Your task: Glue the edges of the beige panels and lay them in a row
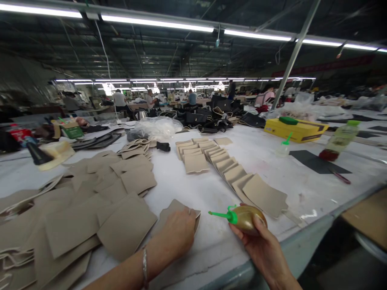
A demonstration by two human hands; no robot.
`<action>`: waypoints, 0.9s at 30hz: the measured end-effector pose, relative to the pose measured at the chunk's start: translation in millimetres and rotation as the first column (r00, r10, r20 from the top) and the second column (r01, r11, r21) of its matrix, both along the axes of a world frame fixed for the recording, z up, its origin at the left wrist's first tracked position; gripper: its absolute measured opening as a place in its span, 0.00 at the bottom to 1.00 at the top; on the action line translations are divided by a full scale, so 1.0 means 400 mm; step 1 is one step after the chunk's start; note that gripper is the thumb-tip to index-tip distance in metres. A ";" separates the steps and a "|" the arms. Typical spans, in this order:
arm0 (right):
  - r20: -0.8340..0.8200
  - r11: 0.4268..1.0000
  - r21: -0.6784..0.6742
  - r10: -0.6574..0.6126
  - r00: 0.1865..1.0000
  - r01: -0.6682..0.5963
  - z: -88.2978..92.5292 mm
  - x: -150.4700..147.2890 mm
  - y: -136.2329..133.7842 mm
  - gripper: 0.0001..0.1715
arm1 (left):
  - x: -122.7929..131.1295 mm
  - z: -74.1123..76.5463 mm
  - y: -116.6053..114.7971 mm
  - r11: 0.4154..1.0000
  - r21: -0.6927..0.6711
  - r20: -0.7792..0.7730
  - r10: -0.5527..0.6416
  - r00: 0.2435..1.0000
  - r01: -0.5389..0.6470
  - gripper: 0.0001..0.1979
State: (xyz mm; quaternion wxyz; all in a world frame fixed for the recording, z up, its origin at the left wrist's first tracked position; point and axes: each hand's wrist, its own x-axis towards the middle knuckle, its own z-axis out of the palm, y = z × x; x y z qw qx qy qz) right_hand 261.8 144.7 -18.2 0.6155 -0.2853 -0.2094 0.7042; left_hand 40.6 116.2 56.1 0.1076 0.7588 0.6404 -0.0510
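Near the front edge of the surface (208, 249), the right hand (264, 243) is gripping an amber squeeze bottle (249, 219) on its side, with its green nozzle (219, 214) pointing toward the left hand (178, 229); a firmer squeeze could be sending liquid onto those fingers or the surface. The left hand is curling over the right edge of a beige piece (169, 209), though whether it is pinching or only pressing is unclear; a loose hold could be letting the piece slip. Just left, a loose pile (72, 221) is overlapping untidily, so a dragging forearm could be toppling pieces. Farther up, the fanned row (232, 171) is lying behind the amber bottle, where a stray drip could be staining it. Beyond, a small clear bottle (282, 150) is standing upright, risking a spill if knocked.
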 end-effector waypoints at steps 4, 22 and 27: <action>0.128 0.999 0.029 0.010 0.992 -0.014 0.007 -0.006 -0.002 0.24 | -0.040 -0.027 0.001 1.000 0.009 -0.020 -0.010 1.000 0.010 0.21; 0.834 0.819 0.517 -0.417 0.361 -0.249 0.074 -0.070 0.000 0.31 | -0.088 -0.042 -0.002 0.998 0.052 0.075 0.024 0.997 -0.028 0.14; 0.835 0.778 0.546 -0.474 0.278 -0.313 0.083 -0.074 -0.005 0.30 | -0.089 -0.052 -0.007 0.997 0.079 0.087 -0.005 0.996 -0.002 0.14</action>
